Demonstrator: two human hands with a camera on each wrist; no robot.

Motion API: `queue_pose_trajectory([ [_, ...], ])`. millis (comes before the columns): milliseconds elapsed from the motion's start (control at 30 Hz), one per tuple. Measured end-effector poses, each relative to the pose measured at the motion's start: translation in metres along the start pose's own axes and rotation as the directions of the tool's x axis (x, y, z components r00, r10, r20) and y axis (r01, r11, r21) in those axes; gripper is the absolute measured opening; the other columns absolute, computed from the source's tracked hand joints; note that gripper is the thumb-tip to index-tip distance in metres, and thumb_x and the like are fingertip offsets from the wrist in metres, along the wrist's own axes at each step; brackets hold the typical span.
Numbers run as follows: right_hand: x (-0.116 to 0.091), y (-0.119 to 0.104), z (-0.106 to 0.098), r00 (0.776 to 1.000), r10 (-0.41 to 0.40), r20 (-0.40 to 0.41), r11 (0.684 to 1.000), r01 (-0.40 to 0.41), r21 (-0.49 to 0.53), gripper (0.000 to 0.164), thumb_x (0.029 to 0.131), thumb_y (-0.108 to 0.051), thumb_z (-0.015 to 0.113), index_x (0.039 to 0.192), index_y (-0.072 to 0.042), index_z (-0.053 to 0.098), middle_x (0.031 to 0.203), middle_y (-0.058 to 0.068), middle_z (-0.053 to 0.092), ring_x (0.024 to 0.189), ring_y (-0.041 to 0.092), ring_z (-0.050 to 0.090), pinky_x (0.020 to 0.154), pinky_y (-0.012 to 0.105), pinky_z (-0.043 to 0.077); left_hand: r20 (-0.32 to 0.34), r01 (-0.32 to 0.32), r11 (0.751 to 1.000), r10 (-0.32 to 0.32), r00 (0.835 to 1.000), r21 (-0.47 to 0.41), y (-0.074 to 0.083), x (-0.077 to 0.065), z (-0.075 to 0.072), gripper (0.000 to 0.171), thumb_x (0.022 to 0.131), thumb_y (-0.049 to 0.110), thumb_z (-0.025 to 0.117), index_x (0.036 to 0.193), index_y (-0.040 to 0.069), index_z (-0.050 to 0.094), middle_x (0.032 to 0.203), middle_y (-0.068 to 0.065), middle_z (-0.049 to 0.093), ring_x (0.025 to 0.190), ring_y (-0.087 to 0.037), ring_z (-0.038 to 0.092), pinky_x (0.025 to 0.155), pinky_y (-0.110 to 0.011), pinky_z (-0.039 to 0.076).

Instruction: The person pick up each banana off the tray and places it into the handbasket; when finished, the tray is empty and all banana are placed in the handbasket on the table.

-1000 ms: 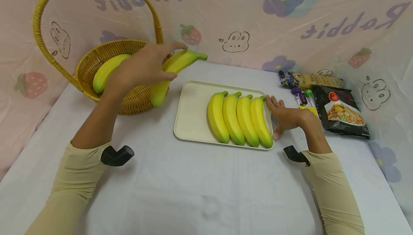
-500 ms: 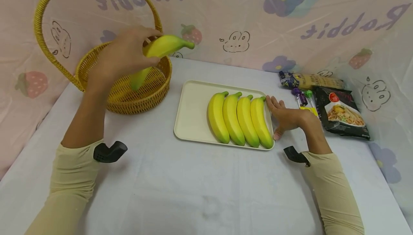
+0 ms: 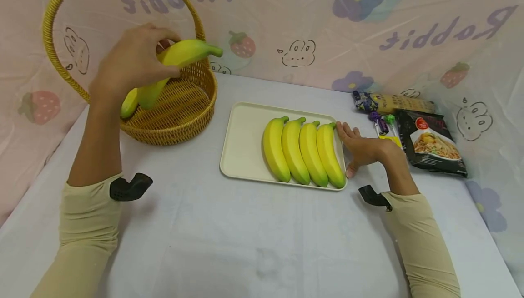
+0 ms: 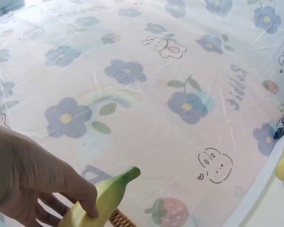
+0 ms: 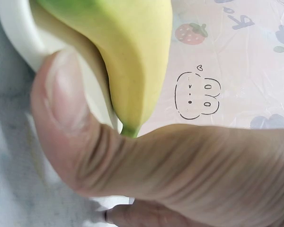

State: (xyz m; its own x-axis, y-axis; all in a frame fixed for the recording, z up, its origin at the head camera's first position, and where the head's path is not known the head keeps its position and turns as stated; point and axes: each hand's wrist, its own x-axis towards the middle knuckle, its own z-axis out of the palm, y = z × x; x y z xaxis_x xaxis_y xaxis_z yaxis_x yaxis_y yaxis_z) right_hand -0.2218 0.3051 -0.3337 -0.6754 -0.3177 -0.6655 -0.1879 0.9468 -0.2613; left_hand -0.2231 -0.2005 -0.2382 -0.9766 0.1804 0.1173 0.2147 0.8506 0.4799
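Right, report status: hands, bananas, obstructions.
Left hand gripping banana over basket. Right hand at right end of tray. Four bananas on tray. Basket handle nearby, no blockage seen.

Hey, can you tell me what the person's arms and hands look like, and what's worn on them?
The left sleeve and right sleeve are beige, close-fitting and wrinkled, and stop short of the wrists. A bent black attachment sits near the end of each. No cables or printed markings show on them. The left hand and right hand wear no gloves.
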Motion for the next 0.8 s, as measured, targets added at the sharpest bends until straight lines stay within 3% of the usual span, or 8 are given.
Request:
queue_pose_trajectory([
  [267, 0.001, 0.000, 0.000, 1.000, 0.002, -0.004, 1.000, -0.002, -0.002, 0.155, 0.068, -0.036, 0.093, 0.161, -0.003, -0.027, 0.169, 0.028, -0.027, 0.156, 0.056, -0.017, 0.121, 0.078, 0.001, 0.034, 0.027, 0.999, -0.028, 0.999, 0.026, -0.013, 0.004, 0.001, 0.065, 0.096, 0.019, 0.073, 0.152, -0.002, 0.048, 0.141, -0.033, 0.054, 0.122, -0.049, 0.053, 0.103, -0.064, 0.048],
  [400, 0.002, 0.000, 0.000, 1.000, -0.001, -0.007, 1.000, 0.001, -0.006, 0.155, 0.068, -0.034, 0.093, 0.161, -0.002, -0.026, 0.169, 0.029, -0.027, 0.155, 0.056, -0.017, 0.121, 0.078, 0.000, 0.075, 0.068, 0.996, -0.072, 0.995, 0.051, -0.023, 0.009, 0.004, 0.066, 0.096, 0.019, 0.072, 0.152, -0.005, 0.046, 0.140, -0.035, 0.054, 0.119, -0.049, 0.053, 0.101, -0.064, 0.047],
  [633, 0.002, 0.001, 0.001, 1.000, 0.001, -0.010, 1.000, -0.001, -0.008, 0.155, 0.068, -0.033, 0.093, 0.161, -0.003, -0.026, 0.169, 0.028, -0.026, 0.156, 0.056, -0.016, 0.121, 0.078, 0.001, 0.165, 0.133, 0.984, -0.153, 0.974, 0.121, -0.038, 0.019, 0.011, 0.068, 0.095, 0.013, 0.070, 0.154, -0.005, 0.043, 0.142, -0.032, 0.052, 0.115, -0.045, 0.049, 0.095, -0.061, 0.043],
  [800, 0.003, 0.002, 0.000, 1.000, -0.004, -0.013, 1.000, 0.004, -0.014, 0.155, 0.067, -0.032, 0.093, 0.161, -0.003, -0.026, 0.169, 0.029, -0.026, 0.155, 0.057, -0.016, 0.121, 0.079, 0.002, 0.222, 0.163, 0.975, -0.195, 0.956, 0.154, -0.051, 0.026, 0.017, 0.070, 0.095, 0.014, 0.072, 0.155, -0.004, 0.042, 0.147, -0.032, 0.050, 0.118, -0.047, 0.049, 0.098, -0.065, 0.043],
])
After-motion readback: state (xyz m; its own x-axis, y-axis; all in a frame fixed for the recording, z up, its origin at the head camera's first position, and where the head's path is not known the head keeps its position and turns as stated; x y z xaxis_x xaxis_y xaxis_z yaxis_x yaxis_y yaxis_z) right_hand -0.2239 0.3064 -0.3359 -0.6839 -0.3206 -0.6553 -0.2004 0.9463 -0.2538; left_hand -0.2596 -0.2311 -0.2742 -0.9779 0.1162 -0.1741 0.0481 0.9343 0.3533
